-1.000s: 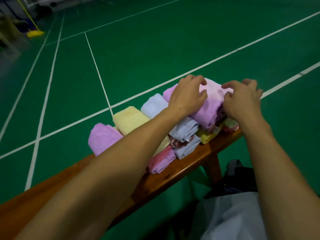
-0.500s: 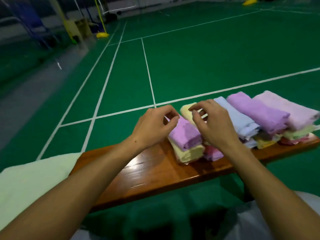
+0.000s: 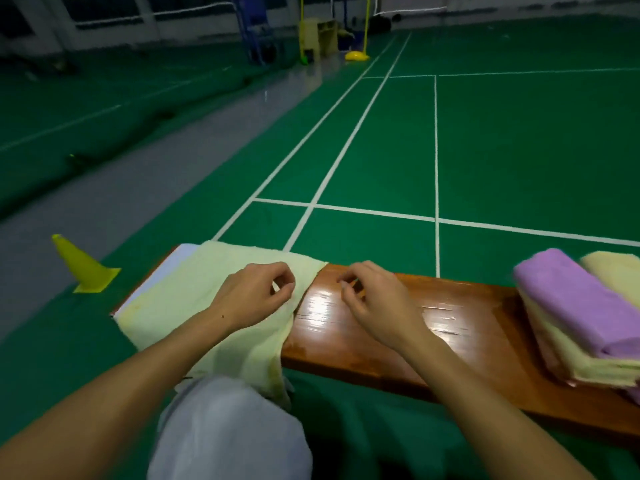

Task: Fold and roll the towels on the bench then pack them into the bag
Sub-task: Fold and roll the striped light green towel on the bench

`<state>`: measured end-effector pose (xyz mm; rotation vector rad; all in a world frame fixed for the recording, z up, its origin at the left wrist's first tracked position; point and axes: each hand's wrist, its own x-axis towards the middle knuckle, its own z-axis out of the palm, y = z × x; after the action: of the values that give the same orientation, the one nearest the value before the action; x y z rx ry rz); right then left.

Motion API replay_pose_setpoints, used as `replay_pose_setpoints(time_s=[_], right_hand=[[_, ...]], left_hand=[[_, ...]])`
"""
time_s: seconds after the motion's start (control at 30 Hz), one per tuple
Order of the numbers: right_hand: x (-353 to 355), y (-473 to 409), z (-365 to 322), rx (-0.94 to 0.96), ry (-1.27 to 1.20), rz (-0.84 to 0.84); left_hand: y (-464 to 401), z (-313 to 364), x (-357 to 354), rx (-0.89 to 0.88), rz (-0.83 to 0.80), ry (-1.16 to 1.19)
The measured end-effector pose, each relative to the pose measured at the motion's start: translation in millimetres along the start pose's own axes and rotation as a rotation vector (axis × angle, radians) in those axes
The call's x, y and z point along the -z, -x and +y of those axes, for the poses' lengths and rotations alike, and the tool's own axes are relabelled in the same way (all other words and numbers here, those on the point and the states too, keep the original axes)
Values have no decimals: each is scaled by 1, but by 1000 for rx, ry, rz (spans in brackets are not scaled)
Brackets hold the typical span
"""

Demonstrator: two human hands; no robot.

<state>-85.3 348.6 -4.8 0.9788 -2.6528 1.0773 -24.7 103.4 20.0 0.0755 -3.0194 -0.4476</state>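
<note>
Both hands hover with loosely curled fingers: left hand (image 3: pixel 254 294) over pale yellow towel (image 3: pixel 194 296), right hand (image 3: pixel 375 301) over bench (image 3: pixel 460 327); folded towels (image 3: pixel 581 317) lie right.

A single head-worn view looks forward and down, close over the bench (image 3: pixel 398 327), court floor (image 3: pixel 485 150) beyond.
</note>
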Motion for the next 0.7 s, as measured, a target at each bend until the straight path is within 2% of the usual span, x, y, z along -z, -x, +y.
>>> replay_pose_setpoints(time_s=[0.13,0.33,0.53,0.7], right_hand=[[-66,-25,-18,-28,55,-165],[-142,-55,-34,-267,111,-302],[-166,-65,-35,-322,114,-159],[-154,-59,-36,-318,-126,-46]], left_hand=[[14,-76,-4,140,-12,-147],[29,-166,-21,382,3,-260],[25,-171,-29,390,158,-138],[28,-169,-23,425,250,19]])
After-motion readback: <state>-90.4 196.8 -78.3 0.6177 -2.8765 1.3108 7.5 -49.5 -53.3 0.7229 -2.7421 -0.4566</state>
